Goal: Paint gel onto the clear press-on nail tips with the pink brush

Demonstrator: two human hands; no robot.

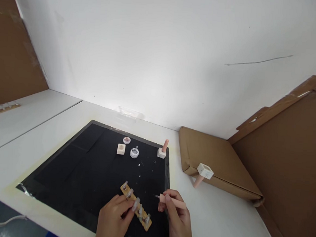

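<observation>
My left hand (pixel 114 218) pinches a clear false nail (pixel 135 204) in the middle of a yellowish display stand (pixel 146 224), which carries several such nails in a row. The stand lies slantwise over the black mat. In my right hand (pixel 176 217) is a nail polish brush (pixel 174 201) with a pink handle; its bristle tip points left, apart from the nails. Farther back on the mat are a white square bottle (pixel 121 149), a small white round jar (pixel 134 153) and a round piece with a brownish top (pixel 126 140).
A white bottle with a pink cap (pixel 162 153) stands at the mat's right corner. Another pink-capped bottle (pixel 205 171) is tilted against the cardboard box (pixel 220 159). A second nail stand (pixel 3 110) lies far left. A white wall (pixel 162 61) rises behind.
</observation>
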